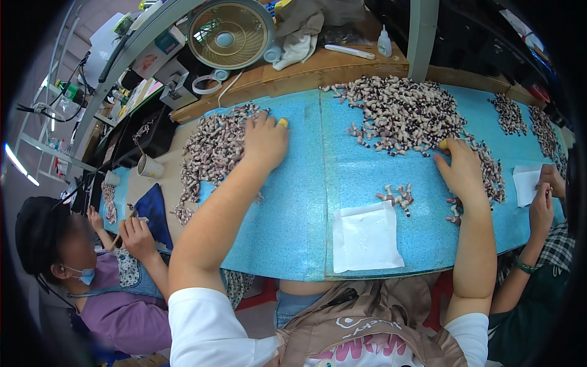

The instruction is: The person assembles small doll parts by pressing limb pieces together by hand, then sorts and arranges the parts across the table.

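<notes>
My left hand (pixel 267 142) lies at the right edge of the left pile of small pieces (pixel 214 147), its fingers stretched out and apart. The pieces are stubby, mottled cream, pinkish and dark brown. A yellow cover sits on one of its digits. My right hand (pixel 461 170) reaches to the lower right of a larger pile of similar pieces (pixel 409 113), its thumb and yellow-covered finger apart; its other fingers are partly hidden. Between my arms, a few loose pieces (pixel 398 198) lie above a flat white square packet (pixel 367 236).
A blue mat (pixel 287 202) covers the table. A fan (pixel 229 35), a white dropper bottle (pixel 384 43) and a white cutter-like tool (pixel 349 51) are on the wooden ledge behind. Co-workers sit left (pixel 122 287) and right (pixel 541 269). A cup (pixel 150 166) stands at left.
</notes>
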`<state>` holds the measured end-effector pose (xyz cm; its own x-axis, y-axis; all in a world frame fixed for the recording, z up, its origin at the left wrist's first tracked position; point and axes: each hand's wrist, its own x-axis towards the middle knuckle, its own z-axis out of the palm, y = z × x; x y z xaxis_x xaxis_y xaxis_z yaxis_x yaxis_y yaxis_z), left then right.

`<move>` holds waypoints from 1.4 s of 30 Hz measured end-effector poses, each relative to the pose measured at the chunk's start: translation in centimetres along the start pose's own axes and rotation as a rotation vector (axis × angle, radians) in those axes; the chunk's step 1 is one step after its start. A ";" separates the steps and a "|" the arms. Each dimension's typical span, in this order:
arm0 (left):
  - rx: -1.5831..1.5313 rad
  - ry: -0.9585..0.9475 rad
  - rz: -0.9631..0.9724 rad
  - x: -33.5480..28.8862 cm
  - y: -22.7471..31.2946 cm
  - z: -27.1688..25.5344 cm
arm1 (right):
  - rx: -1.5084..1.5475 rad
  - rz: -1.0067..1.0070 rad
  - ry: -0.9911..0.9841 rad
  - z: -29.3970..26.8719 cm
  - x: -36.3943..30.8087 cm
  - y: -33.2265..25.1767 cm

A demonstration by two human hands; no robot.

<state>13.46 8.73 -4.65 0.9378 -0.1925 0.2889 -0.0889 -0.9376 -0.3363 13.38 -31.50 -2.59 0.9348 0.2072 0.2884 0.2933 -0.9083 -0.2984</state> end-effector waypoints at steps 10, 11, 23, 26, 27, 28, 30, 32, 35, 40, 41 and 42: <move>0.080 -0.108 -0.229 -1.7 -8.9 -0.5 | 0.037 0.025 -0.017 -0.1 0.1 -0.5; 0.049 -0.143 -0.274 -1.6 -9.8 -0.7 | 0.035 0.030 -0.017 -0.2 0.2 -0.5; -0.714 0.111 0.136 3.4 3.1 -2.3 | 0.034 -0.004 0.000 -0.8 -0.1 -0.4; -0.836 0.154 0.245 3.5 8.0 -3.5 | 0.083 0.062 -0.047 -0.8 0.1 -0.7; -0.819 0.133 0.244 3.4 8.8 -3.3 | 0.134 0.007 -0.029 -0.4 0.2 -0.6; -0.802 0.111 0.243 3.2 9.4 -3.2 | 0.186 -0.049 -0.012 -0.2 0.2 -0.6; -0.780 0.051 0.213 2.1 9.5 -3.9 | 0.182 -0.207 0.004 -0.1 -0.2 -1.5; -0.769 -0.006 0.195 1.1 9.4 -4.6 | 0.168 -0.356 0.018 -0.5 -1.0 -2.5; -0.801 -0.057 0.142 -1.3 9.2 -5.4 | 0.379 -0.383 -0.260 -1.2 -2.0 -3.9; -0.739 -0.047 0.050 -2.9 9.5 -5.7 | 0.316 -0.210 -0.445 -0.5 -2.1 -4.1; -0.748 -0.050 0.058 -2.7 9.8 -5.8 | 0.311 -0.198 -0.446 -0.2 -2.0 -3.7; -0.783 -0.034 0.082 -2.2 9.9 -5.9 | 0.283 -0.198 -0.338 0.2 -1.9 -3.3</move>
<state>8.52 -1.88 -3.31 0.9266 -0.2731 0.2586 -0.3571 -0.8544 0.3773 10.69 -28.82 -2.35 0.8542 0.5155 0.0673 0.4718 -0.7143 -0.5169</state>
